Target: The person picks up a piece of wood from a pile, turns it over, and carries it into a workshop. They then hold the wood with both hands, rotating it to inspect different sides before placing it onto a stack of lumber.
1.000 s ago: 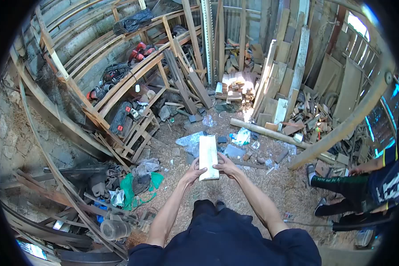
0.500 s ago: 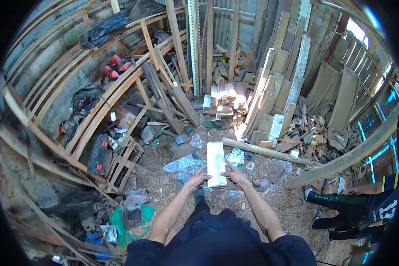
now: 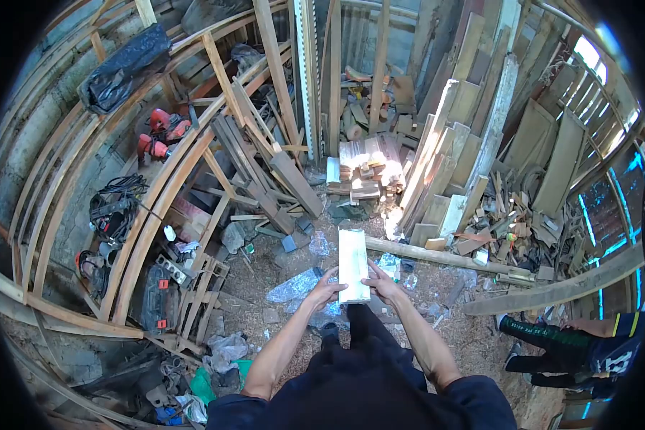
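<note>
1. Board [image 3: 354,265] of pale wood is in front of your body, held in the air above the sawdust floor [image 3: 261,276]. Its long side points away from you.
2. Your left hand [image 3: 325,290] is at the near left corner of the board, and your right hand [image 3: 384,287] is at the near right edge. Both hands are closed on the board, with the fingers curled around the edges and the thumbs on the top face.
3. Your two forearms reach forward and meet at the board. The elbows are a little bent and the wrists look almost straight.
4. You grip only the near end, so I judge the far end can dip or twist. Press the thumbs down evenly and hold both hands at the same height.
5. Just below and left of the board lies crumpled clear plastic [image 3: 294,287]. It may be slippery, so place your feet with care.
6. Beyond the board, to the right, a long pole [image 3: 444,256] lies on the floor.
7. Well to the right of the board is another person's leg [image 3: 545,335] in green trousers. Give it room.
8. Far behind the board, a stack of offcuts [image 3: 365,168] sits in sunlight.
</note>
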Motion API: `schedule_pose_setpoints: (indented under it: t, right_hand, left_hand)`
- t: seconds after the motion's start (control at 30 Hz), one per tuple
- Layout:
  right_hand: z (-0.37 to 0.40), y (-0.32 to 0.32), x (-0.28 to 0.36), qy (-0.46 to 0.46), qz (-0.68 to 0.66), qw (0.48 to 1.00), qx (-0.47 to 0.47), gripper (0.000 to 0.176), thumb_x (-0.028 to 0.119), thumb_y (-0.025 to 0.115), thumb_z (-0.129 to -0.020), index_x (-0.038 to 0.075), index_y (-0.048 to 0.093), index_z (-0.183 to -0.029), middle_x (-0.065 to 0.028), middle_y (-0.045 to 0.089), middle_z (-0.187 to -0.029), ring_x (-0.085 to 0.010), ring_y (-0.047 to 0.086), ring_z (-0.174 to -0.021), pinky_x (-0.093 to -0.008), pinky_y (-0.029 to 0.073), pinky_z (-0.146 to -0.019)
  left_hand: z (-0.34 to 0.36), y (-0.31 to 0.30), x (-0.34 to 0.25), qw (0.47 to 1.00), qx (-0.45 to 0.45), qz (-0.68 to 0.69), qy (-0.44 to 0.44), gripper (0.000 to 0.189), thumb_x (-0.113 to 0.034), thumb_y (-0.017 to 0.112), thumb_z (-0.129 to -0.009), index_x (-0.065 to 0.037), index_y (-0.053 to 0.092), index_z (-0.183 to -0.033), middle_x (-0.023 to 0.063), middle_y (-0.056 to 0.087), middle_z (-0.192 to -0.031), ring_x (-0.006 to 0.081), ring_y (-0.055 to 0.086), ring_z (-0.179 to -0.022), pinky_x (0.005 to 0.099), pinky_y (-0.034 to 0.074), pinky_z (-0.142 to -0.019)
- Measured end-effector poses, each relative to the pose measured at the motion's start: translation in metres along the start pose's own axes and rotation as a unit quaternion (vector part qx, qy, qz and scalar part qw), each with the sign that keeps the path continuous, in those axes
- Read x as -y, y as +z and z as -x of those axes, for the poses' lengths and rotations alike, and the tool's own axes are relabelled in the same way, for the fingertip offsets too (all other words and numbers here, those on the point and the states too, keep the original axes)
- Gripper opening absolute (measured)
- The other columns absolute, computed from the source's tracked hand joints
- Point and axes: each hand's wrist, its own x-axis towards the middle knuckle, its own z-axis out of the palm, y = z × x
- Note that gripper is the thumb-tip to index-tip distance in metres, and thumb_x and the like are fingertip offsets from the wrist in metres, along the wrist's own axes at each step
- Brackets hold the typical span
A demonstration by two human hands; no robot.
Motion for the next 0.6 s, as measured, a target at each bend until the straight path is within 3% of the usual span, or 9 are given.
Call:
schedule_pose_setpoints:
  t: [0.03, 0.07, 0.13, 0.17, 0.27, 0.4, 0.5, 0.53, 0.6]
  right_hand:
    - [-0.011, -0.002, 0.003, 0.002, 0.011, 1.0, 0.013, 0.072, -0.004, 0.051, -0.074, 0.016, 0.014, -0.132, -0.0092, 0.05, -0.111, -0.0073, 0.05, -0.074, -0.0168, 0.035, -0.048]
    - [-0.022, -0.004, 0.007, 0.006, 0.013, 1.0, 0.017, 0.072, -0.004, 0.051, -0.074, 0.016, 0.014, -0.132, -0.0092, 0.05, -0.111, -0.0073, 0.05, -0.074, -0.0168, 0.035, -0.048]
    - [-0.048, -0.006, 0.019, 0.03, 0.038, 0.998, 0.028, 0.074, -0.002, 0.054, -0.073, 0.017, 0.014, -0.132, -0.0086, 0.049, -0.112, -0.0155, 0.051, -0.094, -0.0274, 0.044, -0.073]
    - [-0.063, -0.004, 0.027, 0.031, 0.037, 0.998, 0.035, 0.074, -0.002, 0.054, -0.073, 0.017, 0.014, -0.132, -0.0086, 0.049, -0.112, -0.0155, 0.051, -0.094, -0.0274, 0.044, -0.073]
    - [-0.101, -0.006, 0.047, 0.006, 0.014, 0.997, 0.074, 0.07, -0.004, 0.051, -0.075, 0.017, 0.017, -0.132, -0.0082, 0.05, -0.111, -0.0155, 0.052, -0.091, -0.0268, 0.043, -0.069]
    - [-0.176, -0.018, 0.086, -0.007, -0.013, 0.992, 0.126, 0.067, -0.003, 0.051, -0.076, 0.016, 0.018, -0.131, -0.0092, 0.046, -0.115, -0.0174, 0.05, -0.094, -0.028, 0.042, -0.074]
    - [-0.215, -0.016, 0.139, 0.031, 0.04, 0.995, 0.088, 0.065, -0.002, 0.052, -0.076, 0.012, 0.02, -0.13, -0.0093, 0.046, -0.114, -0.0169, 0.05, -0.095, -0.0272, 0.042, -0.073]
    - [-0.235, -0.024, 0.15, 0.013, 0.027, 0.989, 0.144, 0.063, 0.0, 0.054, -0.076, 0.011, 0.022, -0.129, -0.0078, 0.047, -0.113, -0.0154, 0.05, -0.094, -0.025, 0.043, -0.071]
    - [-0.266, -0.032, 0.169, 0.012, 0.029, 0.992, 0.122, 0.06, 0.002, 0.055, -0.076, 0.011, 0.024, -0.127, -0.0067, 0.048, -0.111, -0.0146, 0.051, -0.091, -0.0254, 0.043, -0.071]
  left_hand:
    - [-0.01, -0.008, 0.0, 1.0, -0.001, 0.006, 0.003, 0.069, -0.003, 0.063, -0.07, -0.01, 0.023, -0.126, 0.009, 0.058, -0.086, 0.0095, 0.054, -0.06, 0.0196, 0.037, -0.041]
    - [-0.017, -0.01, -0.005, 1.0, -0.005, 0.01, 0.004, 0.069, -0.003, 0.063, -0.07, -0.01, 0.023, -0.126, 0.009, 0.058, -0.086, 0.0095, 0.054, -0.06, 0.0196, 0.037, -0.041]
    - [-0.033, -0.016, -0.019, 0.999, -0.032, -0.001, -0.001, 0.07, -0.002, 0.063, -0.069, -0.011, 0.022, -0.126, 0.0111, 0.055, -0.095, 0.0156, 0.057, -0.077, 0.0231, 0.045, -0.053]
    - [-0.041, -0.017, -0.03, 0.999, -0.038, -0.003, 0.001, 0.07, -0.002, 0.063, -0.069, -0.011, 0.022, -0.126, 0.0111, 0.055, -0.095, 0.0156, 0.057, -0.077, 0.0231, 0.045, -0.053]
    - [-0.076, -0.023, -0.048, 0.997, -0.077, -0.013, 0.017, 0.072, 0.0, 0.062, -0.068, -0.009, 0.019, -0.126, 0.0119, 0.05, -0.106, 0.0207, 0.051, -0.095, 0.031, 0.047, -0.07]
    - [-0.156, -0.053, -0.078, 0.996, -0.051, 0.003, 0.069, 0.063, 0.003, 0.056, -0.073, -0.005, 0.02, -0.125, 0.0138, 0.046, -0.111, 0.022, 0.047, -0.103, 0.0329, 0.045, -0.082]
    - [-0.199, -0.054, -0.121, 0.997, -0.063, 0.009, 0.047, 0.06, 0.001, 0.055, -0.075, -0.004, 0.022, -0.125, 0.0136, 0.045, -0.114, 0.0211, 0.044, -0.107, 0.0328, 0.044, -0.083]
    - [-0.206, -0.044, -0.139, 0.994, -0.069, 0.039, 0.069, 0.061, 0.0, 0.058, -0.073, -0.002, 0.024, -0.123, 0.0125, 0.043, -0.116, 0.0229, 0.045, -0.105, 0.0338, 0.041, -0.086]
    - [-0.238, -0.048, -0.163, 0.996, -0.055, 0.035, 0.056, 0.058, 0.0, 0.057, -0.074, -0.001, 0.025, -0.122, 0.011, 0.045, -0.114, 0.0225, 0.046, -0.105, 0.0345, 0.042, -0.084]
